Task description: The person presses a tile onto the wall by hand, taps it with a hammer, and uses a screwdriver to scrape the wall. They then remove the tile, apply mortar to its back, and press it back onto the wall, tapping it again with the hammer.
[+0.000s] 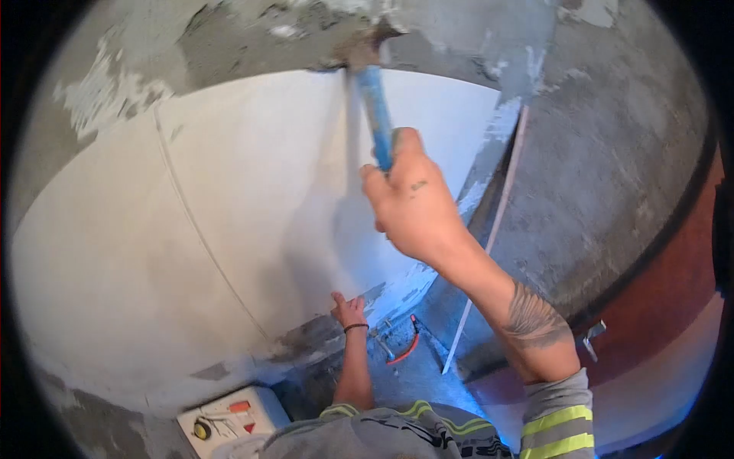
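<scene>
My right hand [413, 195] is closed round the blue handle of a hammer [371, 107]. The hammer's rusty head is at the upper edge of a large white panel [252, 176] on the wall; whether it touches the edge is unclear. Lower down, my left hand [350, 312] rests against the panel's bottom edge with its fingers apart, holding nothing. A shadow of the hammer and arm falls on the panel. A thin seam runs down the panel on the left.
Rough grey cement [306, 34] surrounds the panel. A long thin strip [489, 237] leans at the right. A red-handled tool [405, 353] lies below my left hand. A white box [264, 405] bears a tape measure [202, 430] and small tools. A door with a handle [593, 336] is at right.
</scene>
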Demonstrator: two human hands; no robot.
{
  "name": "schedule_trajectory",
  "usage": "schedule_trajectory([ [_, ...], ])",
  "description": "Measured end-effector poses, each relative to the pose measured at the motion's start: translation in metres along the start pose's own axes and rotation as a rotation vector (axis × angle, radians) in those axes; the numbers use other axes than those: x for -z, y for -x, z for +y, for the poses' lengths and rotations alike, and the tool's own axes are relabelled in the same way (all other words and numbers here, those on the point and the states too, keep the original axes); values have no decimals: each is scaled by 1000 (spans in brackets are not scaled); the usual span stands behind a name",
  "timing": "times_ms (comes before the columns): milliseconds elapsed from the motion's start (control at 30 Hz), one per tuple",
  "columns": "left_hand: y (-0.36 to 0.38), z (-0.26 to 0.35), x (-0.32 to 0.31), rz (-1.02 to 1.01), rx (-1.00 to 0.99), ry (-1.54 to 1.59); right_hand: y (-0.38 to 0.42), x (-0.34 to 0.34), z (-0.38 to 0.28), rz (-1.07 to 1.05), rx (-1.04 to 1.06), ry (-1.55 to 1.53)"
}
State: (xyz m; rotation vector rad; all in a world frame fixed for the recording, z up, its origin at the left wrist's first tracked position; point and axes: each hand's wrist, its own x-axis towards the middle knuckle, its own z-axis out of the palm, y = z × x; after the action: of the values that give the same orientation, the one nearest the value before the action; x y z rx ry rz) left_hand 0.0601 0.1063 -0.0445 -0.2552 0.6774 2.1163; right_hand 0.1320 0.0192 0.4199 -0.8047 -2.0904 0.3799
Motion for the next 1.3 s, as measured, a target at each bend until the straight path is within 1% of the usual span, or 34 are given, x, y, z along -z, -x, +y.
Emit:
schedule_trajectory([
  [33, -1, -2, 8, 37, -31, -61, -1, -6, 1, -1, 11, -10],
  [67, 0, 1, 11, 65, -60, -36, -3, -5, -5, -35, 34, -31],
  [133, 4, 4, 2, 70, -1, -76, -6, 16, -19, -139, -135, -99],
  [200, 13, 11, -6, 84, -24, -87, -13, 31, -22, -144, -119, -94],
  [267, 19, 10, -10, 93, -15, -133, -23, 45, -13, -19, 187, 213],
  [300, 16, 12, -10, 66, -20, -85, -28, 43, -8, 120, 273, 310],
  [333, 15, 12, -9, 46, -21, -39, -38, 45, -4, 122, 236, 317],
  [400, 20, 13, -13, 67, -37, -5, -52, 53, 2, 465, 516, 321],
  [433, 21, 14, -11, 89, -22, -40, -42, 67, -16, 456, 472, 321],
  [467, 21, 15, -11, 92, -3, -43, -31, 89, -52, 388, -36, 129],
  [500, 20, 16, -9, 91, 15, -44, -25, 101, -66, 312, -536, -68],
  [533, 24, 18, -7, 100, 25, -69, -7, 108, -12, 214, -334, -166],
  [567, 27, 20, -8, 59, -1, -104, 18, 114, 57, 119, -124, -258],
  [600, 25, 19, -11, 13, -28, -132, 41, 114, 89, 108, -285, -193],
  [633, 21, 17, -7, 18, -19, -141, 70, 109, 115, 90, -444, -129],
  [667, 15, 17, 0, 6, 4, -125, 101, 95, 148, 95, -379, -41],
  [700, 10, 15, 4, -3, 23, -102, 128, 86, 162, -39, -631, -125],
  [733, 7, 12, 5, 13, 20, -110, 152, 73, 182, -96, -795, -303],
  [800, 5, 12, 10, 83, -5, -125, 201, 30, 250, -63, -1146, -873],
  [867, -1, 18, 13, 91, -11, -146, 231, -21, 297, -81, -1312, -994],
  [933, 15, 15, 10, 109, -14, -167, 251, -64, 353, -262, -1325, -1206],
  [1000, 34, 18, -18, 36, -118, -270, 242, -98, 374, -300, -1472, -1351],
  [1033, 29, 18, -11, 46, -121, -294, 237, -114, 381, -300, -1487, -1372],
  [1100, 10, 21, 8, 27, -75, -264, 220, -136, 391, -395, -1662, -1520],
  [1233, 26, 18, -17, 45, -134, -289, 189, -141, 384, -502, -1665, -1549],
  [1300, 21, 19, -12, 137, -95, -257, 177, -129, 377, -542, -1578, -1553],
])
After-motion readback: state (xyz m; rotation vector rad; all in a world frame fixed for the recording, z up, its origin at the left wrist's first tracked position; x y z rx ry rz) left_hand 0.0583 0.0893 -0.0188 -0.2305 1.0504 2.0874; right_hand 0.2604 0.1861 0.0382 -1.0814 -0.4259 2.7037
